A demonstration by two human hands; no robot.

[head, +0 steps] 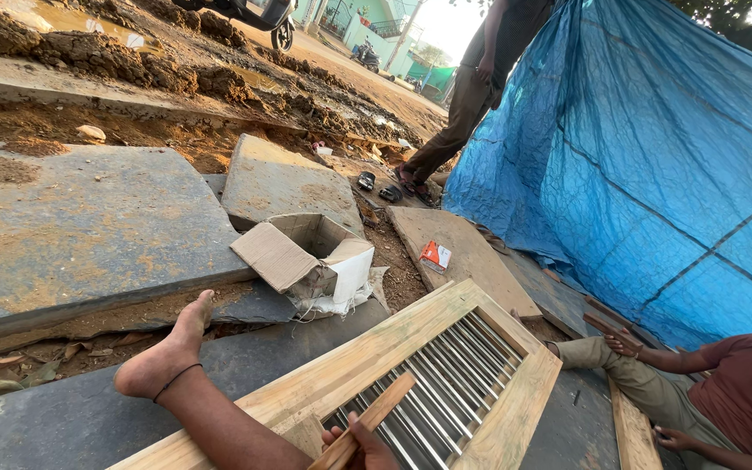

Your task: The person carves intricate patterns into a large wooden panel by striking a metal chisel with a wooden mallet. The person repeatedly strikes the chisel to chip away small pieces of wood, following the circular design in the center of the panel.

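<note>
At lower centre, a wooden strip (367, 422) is gripped by one hand (367, 446), possibly the right, over a barred wooden frame (480, 383) on stone slabs (89, 226); an open cardboard box (311, 252) and small orange packet (435, 256) are seen mid-frame.

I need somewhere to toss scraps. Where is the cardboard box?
The open cardboard box lies tipped on the stone slabs, centre of the head view, just beyond the wooden window frame.

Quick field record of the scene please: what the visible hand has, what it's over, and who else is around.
hand: holds a wooden strip; which hand, cannot tell
under it: wooden window frame with metal bars
foot: bare foot on a stone slab
nearby: open cardboard box, blue tarp
others: seated person at right, standing person behind
</note>
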